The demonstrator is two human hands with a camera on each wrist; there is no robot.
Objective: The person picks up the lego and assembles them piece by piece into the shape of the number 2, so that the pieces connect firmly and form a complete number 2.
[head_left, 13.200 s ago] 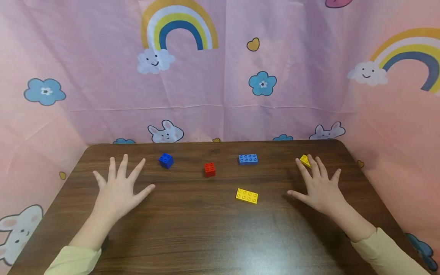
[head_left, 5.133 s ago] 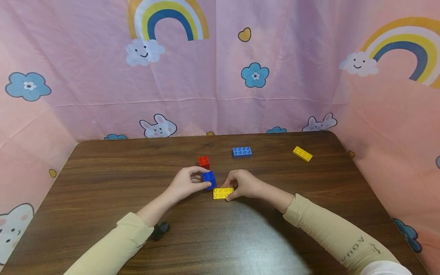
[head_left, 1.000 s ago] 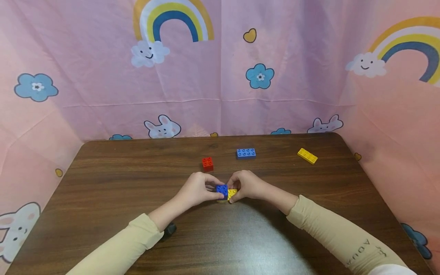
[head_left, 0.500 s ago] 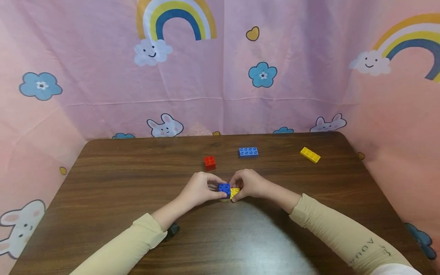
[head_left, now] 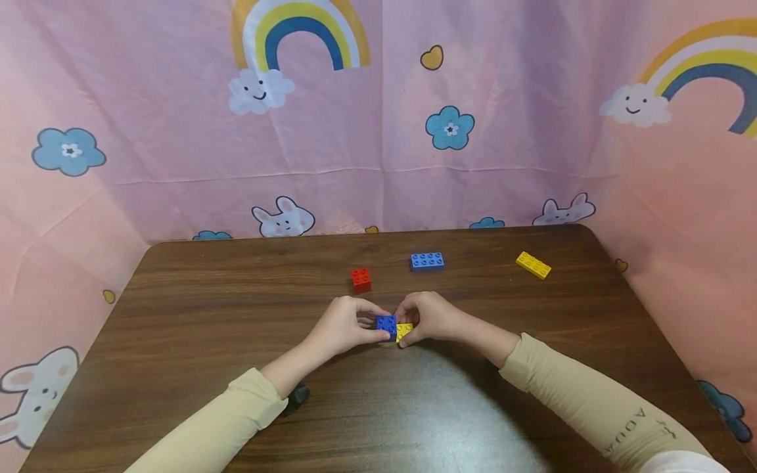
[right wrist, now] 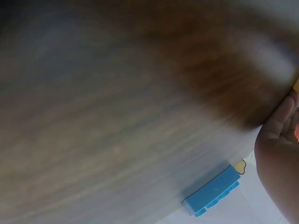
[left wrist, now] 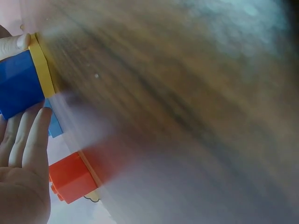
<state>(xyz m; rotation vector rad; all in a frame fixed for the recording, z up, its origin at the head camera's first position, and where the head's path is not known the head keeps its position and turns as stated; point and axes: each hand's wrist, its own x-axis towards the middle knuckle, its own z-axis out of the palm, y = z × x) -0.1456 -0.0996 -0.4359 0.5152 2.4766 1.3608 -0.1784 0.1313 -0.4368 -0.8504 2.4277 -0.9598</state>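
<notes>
Between finger and thumb my left hand (head_left: 337, 330) pinches a dark blue square building brick (head_left: 386, 326). That brick sits on the left part of a flat yellow brick (head_left: 405, 331). My right hand (head_left: 434, 319) grips the yellow brick's right end, thumb in front and fingers behind. In the left wrist view the dark blue brick (left wrist: 18, 83) stands against the yellow brick (left wrist: 42, 66), with no gap that I can make out. Only a sliver of the yellow brick (right wrist: 296, 84) shows in the right wrist view, by the right fingertips.
Behind the hands stand a red square brick (head_left: 361, 280) and a lighter blue long brick (head_left: 427, 261). Another flat yellow brick (head_left: 533, 265) lies at the back right of the wooden table (head_left: 236, 282). A patterned pink cloth (head_left: 355, 131) hangs behind the table.
Since the older frames, the dark blue brick has come from the back left onto the yellow brick, which both hands now hold mid-table. Over the last half second hardly anything has moved.
</notes>
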